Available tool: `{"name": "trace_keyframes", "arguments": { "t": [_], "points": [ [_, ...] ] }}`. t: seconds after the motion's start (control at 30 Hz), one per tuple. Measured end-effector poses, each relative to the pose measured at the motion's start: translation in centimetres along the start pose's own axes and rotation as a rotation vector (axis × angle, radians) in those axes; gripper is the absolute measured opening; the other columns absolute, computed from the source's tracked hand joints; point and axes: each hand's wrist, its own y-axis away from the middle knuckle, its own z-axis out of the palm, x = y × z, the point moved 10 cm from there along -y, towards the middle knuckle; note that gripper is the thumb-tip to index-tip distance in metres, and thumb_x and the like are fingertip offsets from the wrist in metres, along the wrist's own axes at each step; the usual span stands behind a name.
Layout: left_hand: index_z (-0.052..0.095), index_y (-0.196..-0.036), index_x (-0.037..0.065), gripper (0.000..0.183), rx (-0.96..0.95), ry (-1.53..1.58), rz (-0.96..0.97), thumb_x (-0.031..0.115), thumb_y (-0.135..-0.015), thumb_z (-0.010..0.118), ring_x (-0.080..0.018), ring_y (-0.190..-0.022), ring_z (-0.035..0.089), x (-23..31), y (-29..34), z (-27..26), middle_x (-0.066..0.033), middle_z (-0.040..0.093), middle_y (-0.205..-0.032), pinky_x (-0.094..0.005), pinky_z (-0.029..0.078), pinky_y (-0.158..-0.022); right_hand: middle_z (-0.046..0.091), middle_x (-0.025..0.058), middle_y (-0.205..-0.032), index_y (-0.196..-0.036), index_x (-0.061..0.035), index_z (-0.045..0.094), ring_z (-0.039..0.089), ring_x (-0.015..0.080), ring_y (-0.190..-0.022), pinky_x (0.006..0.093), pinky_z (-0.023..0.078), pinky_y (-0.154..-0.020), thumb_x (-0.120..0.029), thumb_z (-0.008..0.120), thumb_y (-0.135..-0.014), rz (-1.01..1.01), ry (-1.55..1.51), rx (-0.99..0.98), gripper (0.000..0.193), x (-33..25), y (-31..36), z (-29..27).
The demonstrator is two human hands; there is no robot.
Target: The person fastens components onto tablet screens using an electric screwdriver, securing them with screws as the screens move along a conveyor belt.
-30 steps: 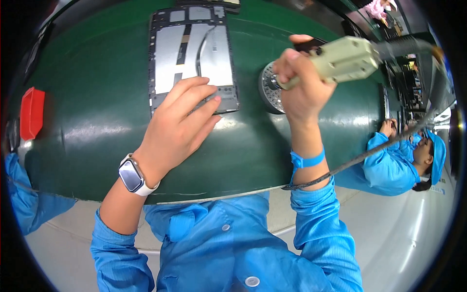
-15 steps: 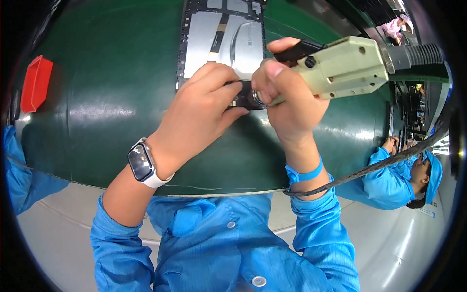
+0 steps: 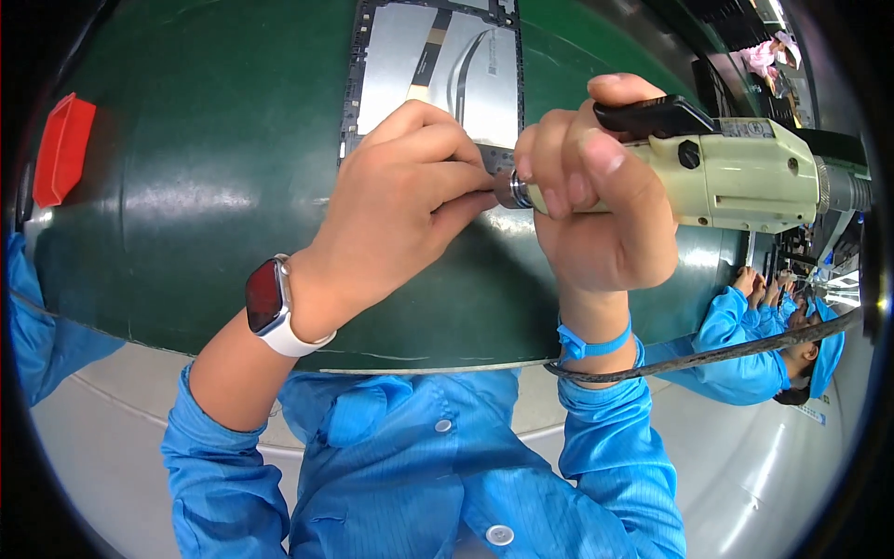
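Toward the far edge of the counter (image 3: 214, 279), the top end of the flat device panel (image 3: 447, 74) is cut off by the picture, and the left hand (image 3: 396, 200) covers part of its near end. Fingertips hide the tip of the pale green power tool (image 3: 745, 182); at the counter's right end, what the co-worker (image 3: 736, 359) handles is too small to tell.

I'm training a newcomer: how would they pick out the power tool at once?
Start at the green table, then find the person's right hand. The power tool is held there, its nose pointing toward the left hand. Its chunky pale-green body with a black lever sets it apart from the flat tablet.
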Motion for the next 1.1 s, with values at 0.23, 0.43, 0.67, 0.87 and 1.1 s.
{"name": "trace_keyframes", "arguments": {
  "t": [0.23, 0.43, 0.67, 0.87, 1.1],
  "points": [
    [0.068, -0.076, 0.003, 0.018, -0.023, -0.042, 0.001, 0.007, -0.065, 0.081, -0.026, -0.087, 0.059, -0.3, 0.09, 0.32, -0.006, 0.062, -0.081, -0.0363, 0.051, -0.074, 0.042, -0.0003, -0.064, -0.126, 0.0022, 0.053, 0.042, 0.0117, -0.054, 0.0343, 0.042, -0.062, -0.012, 0.048, -0.088, 0.002, -0.043, -0.01, 0.041, -0.16, 0.15, -0.06],
    [0.065, -0.075, 0.004, 0.021, -0.017, -0.005, -0.016, 0.007, -0.063, 0.083, -0.0268, -0.084, 0.058, -0.18, 0.07, 0.08, -0.0065, 0.061, -0.08, -0.0372, 0.049, -0.071, 0.044, -0.0001, -0.065, -0.126, 0.003, 0.052, 0.043, 0.0119, -0.054, 0.0347, 0.042, -0.062, -0.01, 0.047, -0.088, -0.002, -0.028, -0.032, 0.041, -0.36, 0.44, 0.32],
    [0.068, -0.077, 0.004, 0.019, 0.004, 0.025, -0.014, 0.008, -0.065, 0.083, -0.0258, -0.085, 0.058, -0.02, -0.15, -0.29, -0.0053, 0.063, -0.08, -0.037, 0.05, -0.072, 0.044, 0.0001, -0.065, -0.126, 0.0034, 0.051, 0.043, 0.0121, -0.054, 0.0345, 0.043, -0.062, -0.01, 0.047, -0.087, 0.002, -0.021, -0.005, 0.041, -0.5, 0.53, 0.3],
    [0.071, -0.075, 0.004, 0.013, -0.042, 0.012, -0.025, 0.007, -0.067, 0.081, -0.0249, -0.085, 0.059, -0.29, -0.07, 0.19, -0.0047, 0.065, -0.079, -0.0359, 0.05, -0.073, 0.045, 0.0004, -0.065, -0.126, 0.0033, 0.051, 0.043, 0.0119, -0.055, 0.0343, 0.043, -0.062, -0.011, 0.048, -0.087, 0.0, -0.013, -0.02, 0.041, -0.4, 0.38, 0.25],
    [0.071, -0.075, 0.004, 0.012, -0.052, 0.044, -0.043, 0.006, -0.067, 0.08, -0.0247, -0.084, 0.06, -0.29, -0.21, 0.16, -0.005, 0.065, -0.078, -0.0357, 0.05, -0.073, 0.045, 0.0006, -0.064, -0.125, 0.0039, 0.051, 0.044, 0.0119, -0.054, 0.034, 0.043, -0.062, -0.01, 0.049, -0.087, -0.001, 0.018, -0.006, 0.041, -0.56, 0.48, 0.23]
  ]
}}
